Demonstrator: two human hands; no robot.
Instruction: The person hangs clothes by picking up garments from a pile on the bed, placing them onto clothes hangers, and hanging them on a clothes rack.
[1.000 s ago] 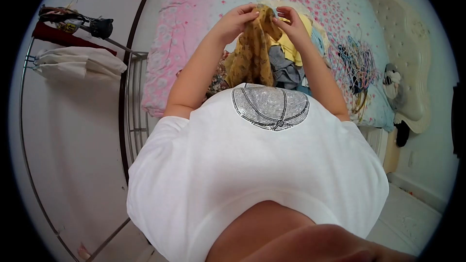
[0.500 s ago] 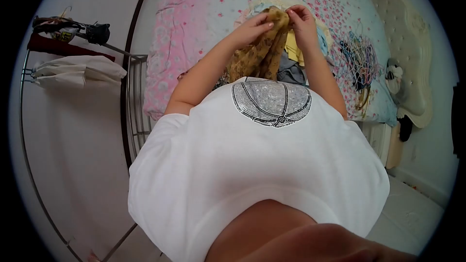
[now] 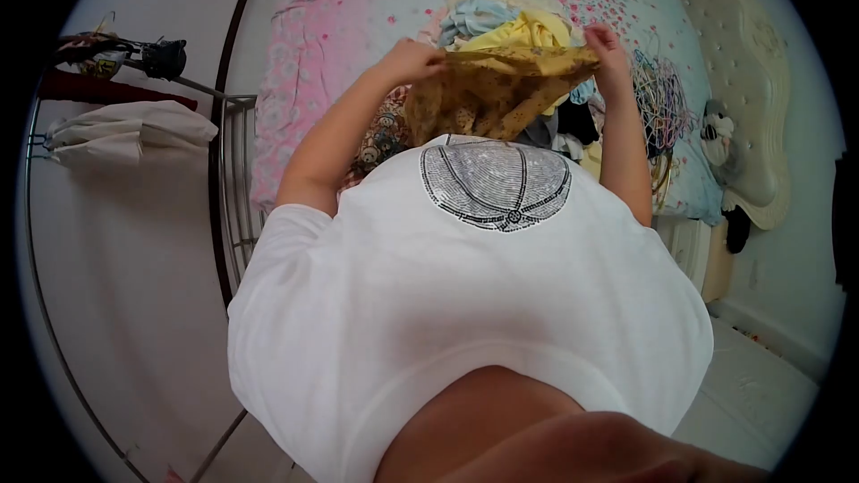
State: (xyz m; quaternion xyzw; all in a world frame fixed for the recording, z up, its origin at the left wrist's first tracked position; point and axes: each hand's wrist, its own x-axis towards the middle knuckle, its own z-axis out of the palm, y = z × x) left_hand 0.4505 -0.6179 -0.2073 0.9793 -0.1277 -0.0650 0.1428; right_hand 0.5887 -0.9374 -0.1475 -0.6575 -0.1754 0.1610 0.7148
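A thin mustard-brown garment with a dark pattern (image 3: 501, 80) is stretched sideways between my two hands, its top edge nearly level and the rest hanging toward my body. My left hand (image 3: 412, 61) is closed on its left upper corner. At the right upper corner my right hand (image 3: 607, 49) pinches the cloth. Whether it is a top, a skirt or something else I cannot tell. Behind it lies a pile of clothes with a yellow garment (image 3: 528, 31) and a light blue one (image 3: 476, 21). A multicoloured patterned cloth (image 3: 383, 136) lies below my left forearm.
The bed (image 3: 331, 54) has a pink and pale blue floral cover. A tangle of thin hangers (image 3: 660, 98) lies at right, by a soft toy (image 3: 717, 130) and the tufted headboard (image 3: 747, 116). On the left, a metal rack (image 3: 34, 215) holds white cloth (image 3: 134, 130) and bags.
My hands have moved apart, the left one leftward and the right one rightward. The bunched mustard-brown garment is now spread wide, and more of the pile behind it shows.
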